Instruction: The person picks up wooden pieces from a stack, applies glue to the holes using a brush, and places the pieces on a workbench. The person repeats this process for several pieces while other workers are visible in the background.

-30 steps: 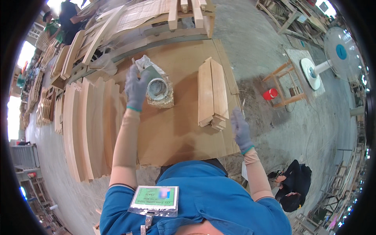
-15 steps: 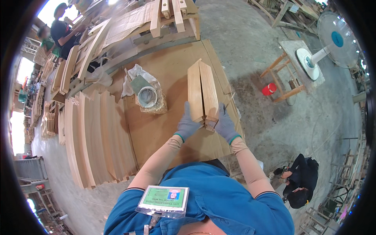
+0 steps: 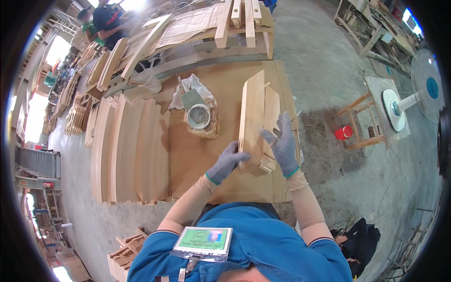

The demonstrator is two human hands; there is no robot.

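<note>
A long pale wooden piece [image 3: 252, 110] with a slanted far end stands tilted over the cardboard. My left hand [image 3: 228, 162], in a grey glove, grips its near end with the thumb across it. A second wooden piece [image 3: 271, 110] lies just to its right, with a stepped near end. My right hand [image 3: 284, 143], also gloved, is raised beside the second piece with its fingers upward. A thin stick [image 3: 298, 114] appears to pass through that hand, partly hidden by the fingers. A white pot [image 3: 198, 116] of greyish stuff sits left of the pieces.
Brown cardboard [image 3: 206, 174] covers the work surface. Several wooden pieces [image 3: 131, 150] lie in a row at left. A bench [image 3: 202, 44] with beams stands beyond. Right are a fan [image 3: 395, 109] on a stool and a red container [image 3: 344, 132]. Other people [image 3: 108, 23] are at far left.
The two pieces, held together between both hands before, are now apart. My left hand keeps the left piece, tilted. My right hand has let go of the right piece and risen.
</note>
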